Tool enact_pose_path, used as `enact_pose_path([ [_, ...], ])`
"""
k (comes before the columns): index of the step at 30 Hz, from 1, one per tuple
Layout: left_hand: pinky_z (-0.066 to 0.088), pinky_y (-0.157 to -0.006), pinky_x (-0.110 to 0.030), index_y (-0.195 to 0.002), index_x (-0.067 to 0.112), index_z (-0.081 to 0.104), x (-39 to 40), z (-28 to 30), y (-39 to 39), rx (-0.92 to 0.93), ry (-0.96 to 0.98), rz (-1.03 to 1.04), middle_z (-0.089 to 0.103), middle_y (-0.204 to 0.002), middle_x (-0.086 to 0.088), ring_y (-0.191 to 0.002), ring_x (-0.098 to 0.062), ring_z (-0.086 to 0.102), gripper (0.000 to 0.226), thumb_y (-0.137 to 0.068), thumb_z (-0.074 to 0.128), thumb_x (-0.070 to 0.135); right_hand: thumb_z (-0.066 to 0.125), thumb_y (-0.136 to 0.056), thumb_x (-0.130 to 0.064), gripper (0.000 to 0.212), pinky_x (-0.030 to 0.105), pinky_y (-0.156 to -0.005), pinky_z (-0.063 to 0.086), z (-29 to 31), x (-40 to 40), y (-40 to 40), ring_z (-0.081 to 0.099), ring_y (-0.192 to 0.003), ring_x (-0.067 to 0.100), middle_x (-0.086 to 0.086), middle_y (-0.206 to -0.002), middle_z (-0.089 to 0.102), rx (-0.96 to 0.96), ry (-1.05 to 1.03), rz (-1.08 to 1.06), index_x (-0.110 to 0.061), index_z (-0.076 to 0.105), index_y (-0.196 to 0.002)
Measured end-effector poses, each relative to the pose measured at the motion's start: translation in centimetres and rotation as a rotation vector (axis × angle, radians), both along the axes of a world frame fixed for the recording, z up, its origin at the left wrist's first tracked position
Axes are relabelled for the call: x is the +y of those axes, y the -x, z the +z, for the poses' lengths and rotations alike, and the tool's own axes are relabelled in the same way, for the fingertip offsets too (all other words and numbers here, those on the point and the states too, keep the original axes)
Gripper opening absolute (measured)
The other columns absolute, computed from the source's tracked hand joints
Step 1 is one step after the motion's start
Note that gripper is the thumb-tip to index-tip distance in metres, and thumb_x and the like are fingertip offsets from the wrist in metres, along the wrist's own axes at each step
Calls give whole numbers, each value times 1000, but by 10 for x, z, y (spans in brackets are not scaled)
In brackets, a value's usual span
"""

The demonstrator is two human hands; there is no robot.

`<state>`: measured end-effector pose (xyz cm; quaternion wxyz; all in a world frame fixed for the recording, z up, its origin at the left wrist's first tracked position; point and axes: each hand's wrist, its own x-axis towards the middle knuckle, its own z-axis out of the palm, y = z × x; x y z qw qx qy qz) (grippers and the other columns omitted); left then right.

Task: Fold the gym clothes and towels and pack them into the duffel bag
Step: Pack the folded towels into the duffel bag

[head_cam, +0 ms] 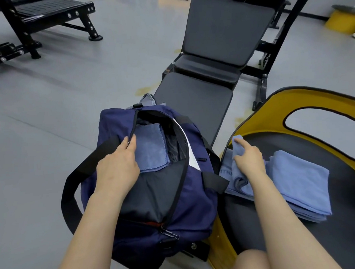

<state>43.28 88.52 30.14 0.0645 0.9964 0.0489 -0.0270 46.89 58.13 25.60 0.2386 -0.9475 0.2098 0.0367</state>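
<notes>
Fingertips of the left hand curl over the open zipper edge of the navy duffel bag, holding its mouth wide over a folded blue towel already inside. Just right of the bag, the right hand pinches a light blue garment lying beside a folded towel stack. Packing well likely means lifting the garment flat and keeping the opening spread.

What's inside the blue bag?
Inside the open duffel bag lie a folded blue towel and a dark garment. Whatever sits underneath them is covered, so I can't tell.
</notes>
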Motion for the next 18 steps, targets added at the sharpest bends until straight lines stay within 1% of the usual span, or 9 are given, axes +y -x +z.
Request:
enact_pose_path([
  [2,38,-69,-30,-152,26,10,0,-1,0,0,4,0,13,-159,9,-95,-31,61,63,-94,30,8,42,-93,-5,49,32,-65,34,-1,3,2,40,-74,24,19,-116,46,-43,-49,-8,-28,45,-136],
  [5,38,-69,-30,-152,25,9,0,-1,0,2,9,-1,13,-159,9,-97,-31,61,63,-95,30,9,48,-94,-13,37,31,-70,33,-9,8,8,37,-74,19,18,-124,42,-71,-138,-65,-19,45,-131],
  [6,38,-68,-30,-152,25,9,0,-1,0,2,6,-2,14,-159,9,-96,-31,61,63,-95,30,9,53,-93,-18,38,31,-72,34,-11,11,10,38,-77,19,17,-127,40,-73,-173,-89,-17,43,-130],
  [8,37,-67,-29,-152,25,9,0,-1,-1,4,-2,-3,13,-159,8,-95,-31,61,63,-95,30,9,66,-88,-26,50,33,-76,37,-17,12,13,43,-88,24,16,-131,35,-69,-212,-123,-14,38,-128],
  [10,37,-68,-30,-152,26,9,0,-1,-1,10,-9,-3,13,-159,9,-96,-31,61,63,-95,31,9,70,-86,-23,56,36,-74,38,-19,10,14,48,-100,32,16,-133,35,-51,-190,-163,-15,36,-130],
  [12,37,-68,-30,-152,26,9,0,-1,-2,12,-7,-2,13,-159,9,-97,-32,61,63,-95,31,9,64,-90,-17,53,37,-71,38,-20,4,12,50,-109,35,17,-132,41,-44,-175,-238,-17,35,-134],
  [14,37,-69,-30,-152,25,9,0,-2,-2,10,-2,-4,13,-159,9,-97,-32,61,63,-95,31,9,56,-94,-19,48,39,-74,39,-23,-2,11,51,-113,38,19,-129,49,-51,-197,-325,-17,33,-137],
  [16,38,-69,-30,-152,25,9,0,-2,-2,6,6,-4,13,-159,8,-97,-32,61,64,-95,31,9,50,-98,-26,46,44,-83,41,-25,-6,11,48,-118,41,22,-131,49,-41,-223,-408,-14,33,-139],
  [18,38,-69,-31,-152,25,9,0,-2,-2,4,7,-5,14,-159,8,-97,-32,61,63,-95,31,9,46,-99,-34,49,48,-96,39,-29,-10,12,43,-125,41,21,-138,44,2,-186,-431,-13,34,-141],
])
